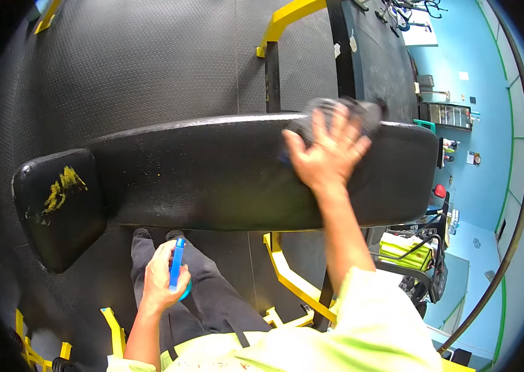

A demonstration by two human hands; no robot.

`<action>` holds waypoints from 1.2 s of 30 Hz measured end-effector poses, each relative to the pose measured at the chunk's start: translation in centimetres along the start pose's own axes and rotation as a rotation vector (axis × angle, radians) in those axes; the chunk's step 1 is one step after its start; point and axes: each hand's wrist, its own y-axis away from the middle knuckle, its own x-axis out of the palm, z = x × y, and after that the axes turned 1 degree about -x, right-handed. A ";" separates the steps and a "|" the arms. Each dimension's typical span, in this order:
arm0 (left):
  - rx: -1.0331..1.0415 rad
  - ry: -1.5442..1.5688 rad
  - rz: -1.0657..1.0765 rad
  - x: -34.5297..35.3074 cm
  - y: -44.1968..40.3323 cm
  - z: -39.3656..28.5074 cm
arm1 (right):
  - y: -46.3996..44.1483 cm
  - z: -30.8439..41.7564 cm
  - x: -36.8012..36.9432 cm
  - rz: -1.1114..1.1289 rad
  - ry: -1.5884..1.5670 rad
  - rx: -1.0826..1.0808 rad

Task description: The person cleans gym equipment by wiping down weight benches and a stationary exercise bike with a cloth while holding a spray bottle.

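My right hand (330, 152) presses a dark grey cloth (364, 115) onto the far edge of a long black padded bench (212, 177), fingers spread over it; cloth and fingertips are slightly blurred. Small droplets dot the bench's left part. At its left end sits a separate black pad (60, 208) with worn yellow patches. Nearer my body, my left hand (166, 273) is wrapped round a spray bottle (177, 263) with a blue top, held above my legs. Most of the bottle is hidden by the hand.
Yellow and black metal frame parts (293, 279) stand below and beyond the bench. Dark textured matting (150, 62) covers the floor. On the right are a black machine with a yellow-green cloth (404, 251) and a blue wall (460, 155).
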 end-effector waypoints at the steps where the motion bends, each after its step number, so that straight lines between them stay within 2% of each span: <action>1: 0.002 -0.005 0.003 0.3 -0.4 -0.6 | -0.7 2.7 0.6 -0.026 -0.031 -0.044; 3: 0.045 0.005 0.028 0.6 -1.3 -1.9 | 2.6 6.1 -1.5 0.070 -0.306 -0.161; 5: 0.027 0.054 0.069 1.2 -2.0 -2.6 | 9.8 5.4 -2.5 0.256 -0.513 -0.331; 7: 0.035 0.087 0.096 1.6 -2.6 -3.4 | 15.3 -0.3 -3.3 0.439 -0.524 -0.377; 9: 0.052 0.099 0.064 1.7 -2.4 -3.5 | 11.3 -5.9 -5.2 0.275 -0.457 -0.252; 11: 0.055 0.096 0.066 2.1 -2.3 -3.5 | 8.2 -8.5 -3.0 0.051 -0.002 0.018; 13: -0.004 0.084 0.135 2.8 -2.2 -3.6 | 2.3 -6.6 -0.6 -0.030 -0.013 0.179; 15: 0.049 0.066 0.152 4.2 -2.2 -3.6 | 2.1 -2.3 -0.2 -0.073 -0.092 0.062; 16: 0.101 0.056 0.158 4.5 -2.2 -3.7 | 4.5 -0.9 -0.9 0.064 -0.225 -0.037; 17: -0.002 0.150 0.217 4.8 -2.1 -4.2 | 8.1 -0.1 -2.2 0.198 -0.359 -0.146; 19: 0.053 0.141 0.236 5.4 -1.9 -4.1 | 15.5 -3.5 -1.9 0.228 -0.458 -0.282; 20: 0.053 0.149 0.221 5.6 -1.7 -4.2 | 15.6 -6.3 -3.1 0.247 -0.366 -0.247; 22: 0.199 0.108 0.166 5.9 -1.6 -4.2 | 12.8 -12.3 -5.2 0.259 -0.192 -0.112; 23: 0.197 0.107 0.168 6.0 -1.6 -4.3 | 10.0 -14.4 -5.2 0.258 -0.109 -0.006; 25: 0.179 0.058 0.179 6.1 -1.4 -4.5 | 4.3 -16.4 -2.4 0.128 -0.058 0.339; 27: 0.119 0.049 0.241 6.6 -0.9 -4.5 | 0.1 -13.8 0.3 -0.023 0.117 0.229; 29: 0.086 0.044 0.282 7.3 -1.5 -5.0 | 3.0 -10.3 -1.0 0.020 -0.007 0.049; 31: 0.087 0.123 0.292 8.0 -1.7 -5.6 | 10.8 -9.9 -2.7 0.245 -0.208 -0.163; 33: 0.061 0.188 0.289 8.0 -1.7 -6.3 | 16.6 -15.3 -3.3 0.296 -0.145 -0.154; 36: 0.229 0.074 0.242 8.1 -1.8 -6.1 | 10.3 -21.8 -2.3 0.054 -0.029 0.233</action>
